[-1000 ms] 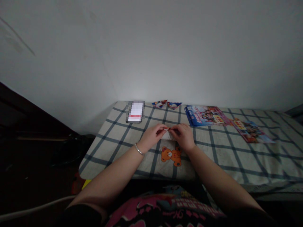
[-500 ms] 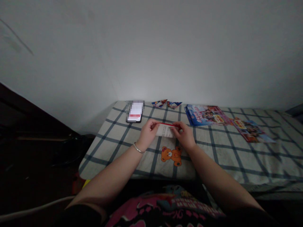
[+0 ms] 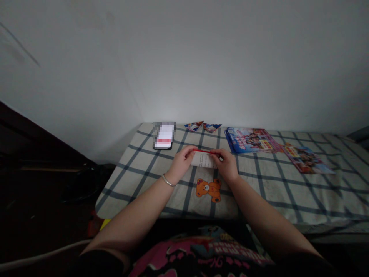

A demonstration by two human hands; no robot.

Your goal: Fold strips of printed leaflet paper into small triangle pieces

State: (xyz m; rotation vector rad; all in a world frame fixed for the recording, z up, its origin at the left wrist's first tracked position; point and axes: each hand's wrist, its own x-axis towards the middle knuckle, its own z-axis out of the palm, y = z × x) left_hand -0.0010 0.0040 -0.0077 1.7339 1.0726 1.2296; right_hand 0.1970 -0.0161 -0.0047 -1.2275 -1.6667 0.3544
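Note:
Between my hands is a folded sheet of paper [image 3: 203, 159], white with printed lines and a red strip along its far edge. My left hand [image 3: 183, 161] pinches its left end, thumb toward me. At the right end, the thumb and fingers of my right hand [image 3: 225, 163] close on the paper. It is held just above the checked cloth, beyond the printed orange bear [image 3: 208, 190]. Fingers behind the sheet are partly hidden.
A lit phone [image 3: 164, 136] lies at the far left of the checked tablecloth [image 3: 135, 181]. Two folded paper pieces [image 3: 194, 126] sit near the wall. A stack of colourful printed sheets [image 3: 250, 140] is at the right, with another printed sheet [image 3: 308, 158] beside it.
Both hands stay almost in place on the paper. My right thumb has shifted slightly along it, and a little more of the printed white face shows.

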